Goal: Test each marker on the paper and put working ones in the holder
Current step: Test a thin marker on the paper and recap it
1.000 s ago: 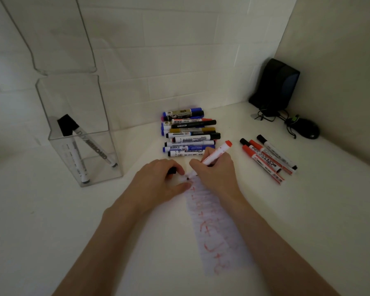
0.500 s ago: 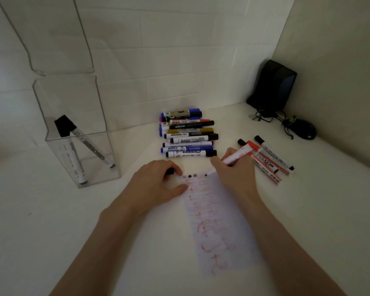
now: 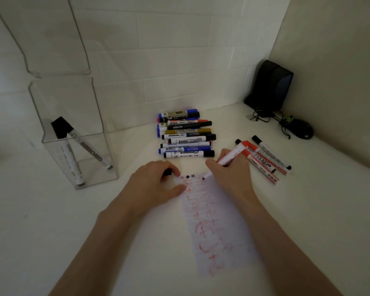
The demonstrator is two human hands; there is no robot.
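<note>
Testing a marker (image 3: 231, 155) on the paper (image 3: 218, 221), head view.
The right hand (image 3: 229, 178) pinches the marker low on its barrel, tip at the paper's top edge; light, stiff and smooth, it likely handles best gripped there. The left hand (image 3: 152, 184) curls its fingers round a black cap (image 3: 167, 172), thumb pressing the paper. The holder (image 3: 77, 146) stands well left.

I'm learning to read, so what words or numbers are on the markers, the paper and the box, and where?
"WHITEBOARD": on the leaning marker in the clear box.
The pile of markers: labels and barcodes too small to read.
The red markers on the right: large print, too blurred.
The held marker in the right hand: print blurred.
The paper: red scribbles and small black marks, no readable words.
</note>
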